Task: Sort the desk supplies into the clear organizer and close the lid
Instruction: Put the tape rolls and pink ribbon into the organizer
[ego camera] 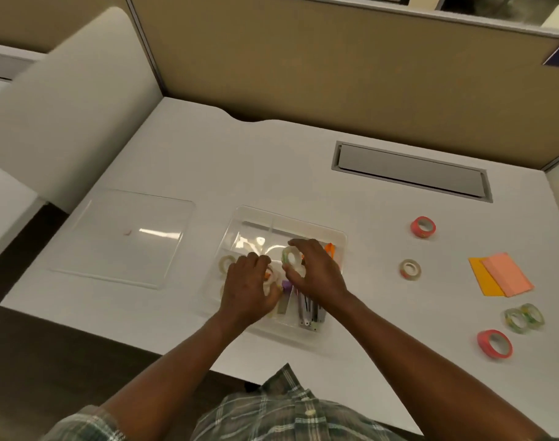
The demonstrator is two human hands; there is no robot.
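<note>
Glossy clear plastic compartmented organizer (240, 214) beneath the fingers (300, 244); shiny translucent green-tinted tape roll (291, 257) pinched between them; matt white desk (208, 160).

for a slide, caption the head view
Right hand holds a green tape roll over the clear organizer, left hand on another roll; lid aside.

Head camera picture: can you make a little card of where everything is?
Organizer: clear plastic divided tray, open
Lid: clear flat lid, lying left of tray
Right hand: pinches green-patterned tape roll over tray
Left hand: holds whitish tape roll in tray
Still outside: two pink tape rolls, three smaller rolls, orange and pink sticky notes, all right of tray
</note>
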